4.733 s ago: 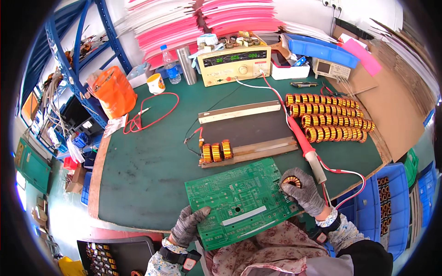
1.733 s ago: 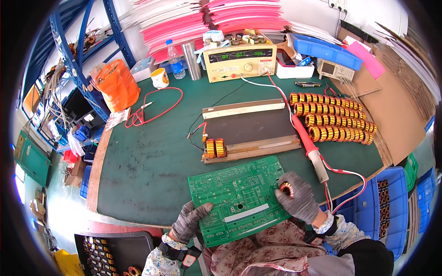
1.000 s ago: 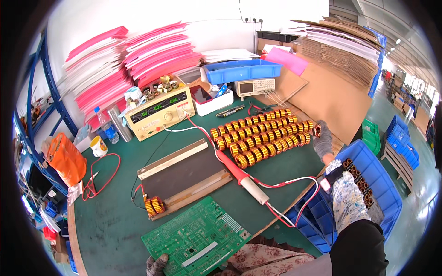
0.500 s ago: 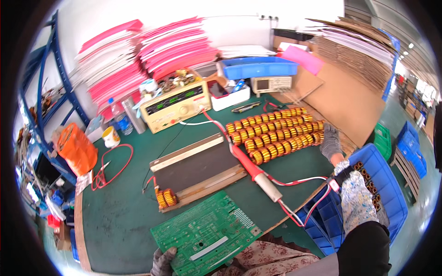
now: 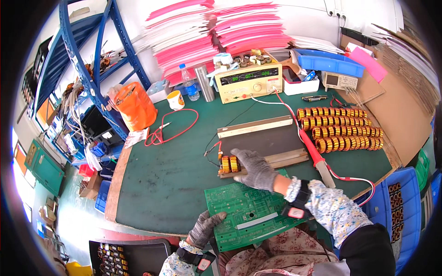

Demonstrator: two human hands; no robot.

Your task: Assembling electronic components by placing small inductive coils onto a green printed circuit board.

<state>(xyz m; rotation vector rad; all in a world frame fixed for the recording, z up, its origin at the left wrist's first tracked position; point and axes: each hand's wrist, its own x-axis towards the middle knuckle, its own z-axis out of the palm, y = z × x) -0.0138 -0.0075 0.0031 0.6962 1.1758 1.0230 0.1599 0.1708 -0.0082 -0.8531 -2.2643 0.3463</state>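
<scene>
My left hand [image 5: 205, 229], in a grey glove, is closed on the left edge of a green circuit board [image 5: 251, 212], thumb on top. The board lies tilted over the table's front edge and my lap. Over the board's far edge, my gloved right hand [image 5: 256, 169] reaches left with thumb and fingers apart; I see nothing between them. Just beyond its fingertips, copper-wound ring coils [image 5: 229, 164] stand at the left end of a dark plate [image 5: 262, 139] with pale rails. A red and grey test probe [image 5: 315, 152] lies across the plate's right end.
Rows of ring coils [image 5: 340, 129] stand at right. A yellowish bench power supply [image 5: 248, 83] is behind the plate. A red lead [image 5: 195, 120], a mug [image 5: 175, 100] and an orange bag [image 5: 133, 108] occupy the left. Blue bins [image 5: 407, 202] stand right; a black tray [image 5: 138, 250] is below left.
My right hand has come left from the right end of the coil rows to above the circuit board. My left hand keeps its hold on the board. The view has turned left.
</scene>
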